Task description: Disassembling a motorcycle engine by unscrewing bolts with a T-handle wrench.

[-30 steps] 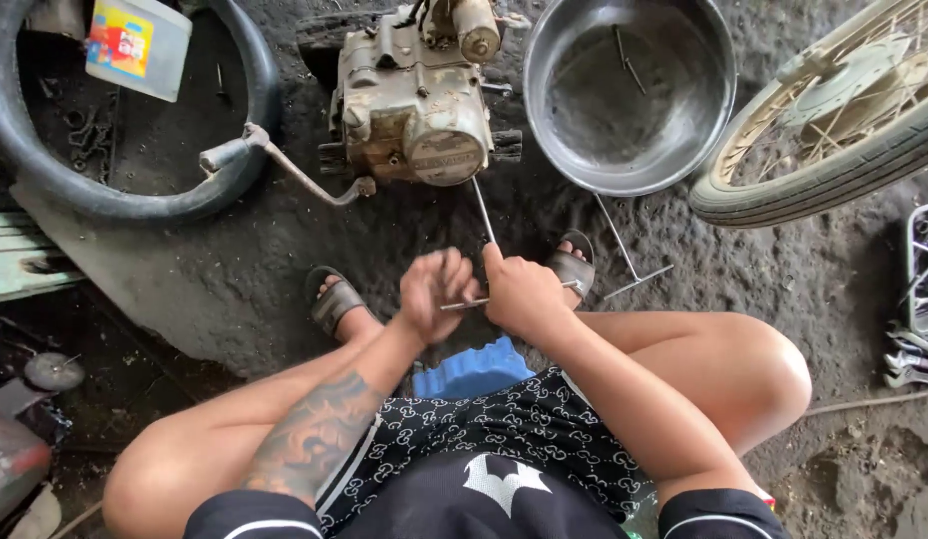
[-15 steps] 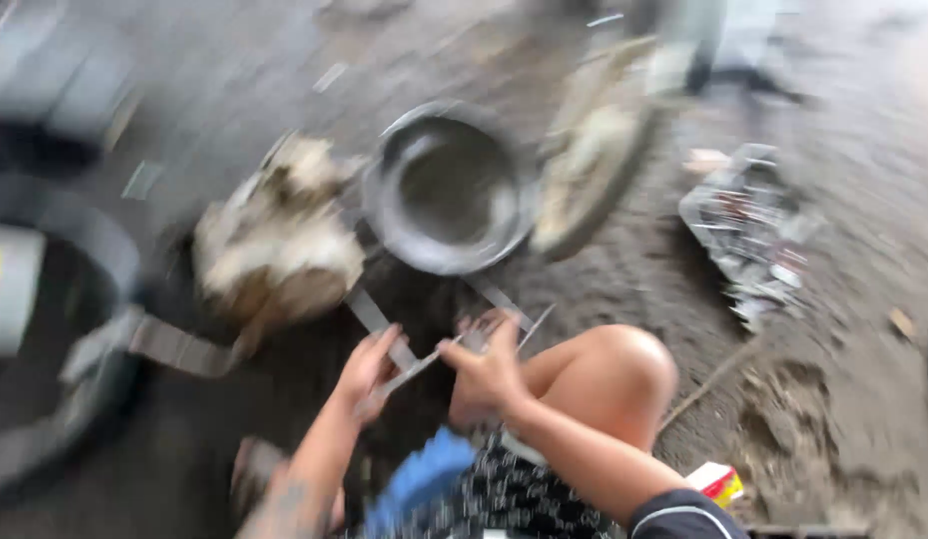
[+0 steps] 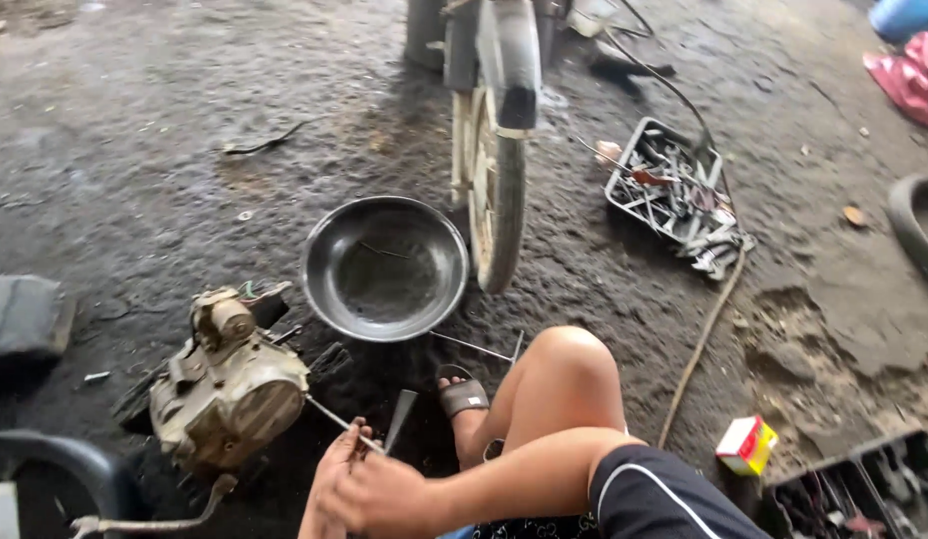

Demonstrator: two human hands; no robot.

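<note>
— What do we have in our hands?

— Our right hand [image 3: 384,494] is closed around a thin metal rod [image 3: 336,420] at the near edge; the rod runs left to the one small engine [image 3: 229,384] on the ground. Our left hand [image 3: 329,474] lies just behind the right, touching it, fingers curled at the same rod; we cannot tell how tightly. One flat dark tool [image 3: 398,419] sticks up just beside our knuckles.

— And around us?

— We count one round metal basin [image 3: 386,268], just beyond the engine, one motorcycle wheel [image 3: 496,190] to the right of the basin, one tray of tools [image 3: 673,190] far right, one small red and yellow box [image 3: 746,444] near right, and one sandal [image 3: 462,391] on our foot.
</note>
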